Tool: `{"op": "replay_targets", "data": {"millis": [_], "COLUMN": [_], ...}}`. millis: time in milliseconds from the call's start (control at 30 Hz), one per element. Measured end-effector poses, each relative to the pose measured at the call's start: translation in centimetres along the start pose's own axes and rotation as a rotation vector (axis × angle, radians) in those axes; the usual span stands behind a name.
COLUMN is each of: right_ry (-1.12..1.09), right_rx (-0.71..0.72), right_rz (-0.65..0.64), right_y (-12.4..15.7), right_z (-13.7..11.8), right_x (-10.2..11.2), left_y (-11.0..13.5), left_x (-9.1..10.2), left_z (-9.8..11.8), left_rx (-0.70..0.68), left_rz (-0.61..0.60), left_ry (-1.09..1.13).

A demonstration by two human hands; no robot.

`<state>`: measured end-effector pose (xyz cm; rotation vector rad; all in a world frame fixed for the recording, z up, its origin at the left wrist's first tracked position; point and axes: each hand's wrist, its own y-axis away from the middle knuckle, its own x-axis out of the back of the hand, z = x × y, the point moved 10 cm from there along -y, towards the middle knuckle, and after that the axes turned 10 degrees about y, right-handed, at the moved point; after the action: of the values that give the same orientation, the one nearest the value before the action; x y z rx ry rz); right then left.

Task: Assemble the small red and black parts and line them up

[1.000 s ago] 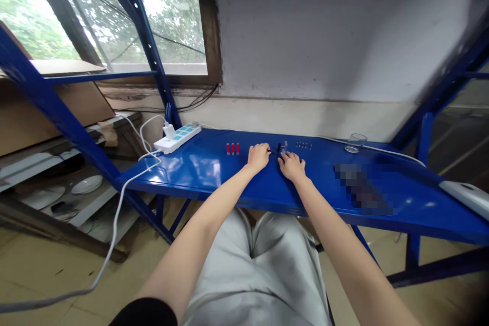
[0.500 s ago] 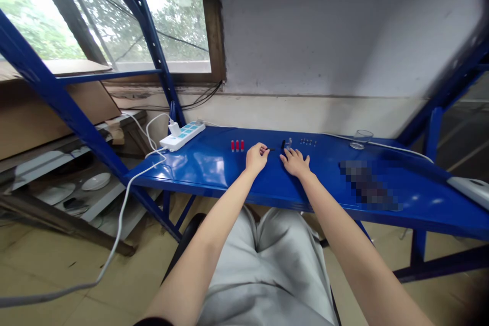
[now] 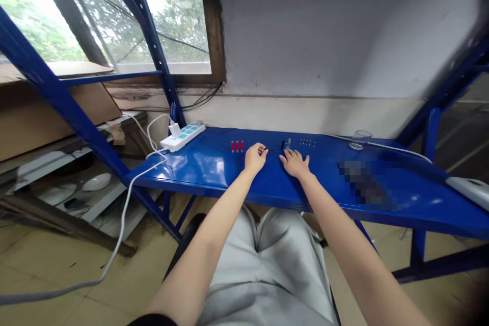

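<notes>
Pinched in the fingers of my left hand (image 3: 255, 158) is a thin dark stick-like piece (image 3: 270, 150), its tip pointing right; its kind is too small to make out. My right hand (image 3: 295, 163) rests palm down on the blue table (image 3: 206, 163), fingers spread. Just beyond its fingertips stand a small black piece (image 3: 283, 144) and a small clear piece (image 3: 289, 142). Farther right lie several tiny metallic bits (image 3: 307, 142) in rows. Left of my left hand, three small red cylinders with pale lower ends (image 3: 237, 146) stand in a row.
A white power strip (image 3: 182, 137) with a plug and cable sits at the table's left end. Toward the right are a clear glass cup (image 3: 359, 140), a blurred-out dark object (image 3: 367, 183) and a white device (image 3: 469, 191) at the edge. Blue frame posts rise at both sides.
Both hands keep nearly the same pose and place. The left hand still pinches the dark piece. Only a slight shift of the view shows.
</notes>
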<state>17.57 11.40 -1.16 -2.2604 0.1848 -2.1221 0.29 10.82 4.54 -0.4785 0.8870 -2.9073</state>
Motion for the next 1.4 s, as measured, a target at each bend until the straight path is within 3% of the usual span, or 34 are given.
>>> {"op": "replay_targets", "data": {"millis": [200, 333, 467, 900, 1200, 1400], "right_ry": [-0.010, -0.127, -0.326, -0.601, -0.736, -0.715], "right_rx": [0.129, 0.247, 0.270, 0.260, 0.280, 0.297], "right_rz": [0.249, 0.407, 0.510, 0.561, 0.573, 0.548], "right_y": [1.6, 2.5, 2.7, 3.4, 3.3, 3.2], "right_z": [-1.8, -2.8, -2.0, -1.0, -0.6, -0.9], "right_x": [3.2, 5.3, 6.4, 7.1, 6.9, 6.6], "left_y": [-0.1, -0.1, -0.2, -0.2, 0.6, 0.5], "left_x": [0.1, 0.1, -0.1, 0.3, -1.1, -1.3], "left_z": [-0.3, -1.3, -2.5, -3.9, -3.3, -3.0], "left_rx": [-0.002, 0.086, 0.195, 0.291, 0.459, 0.392], "left_rz": [0.026, 0.019, 0.011, 0.048, -0.042, -0.051], "left_ry": [0.077, 0.109, 0.133, 0.208, 0.490, 0.499]}}
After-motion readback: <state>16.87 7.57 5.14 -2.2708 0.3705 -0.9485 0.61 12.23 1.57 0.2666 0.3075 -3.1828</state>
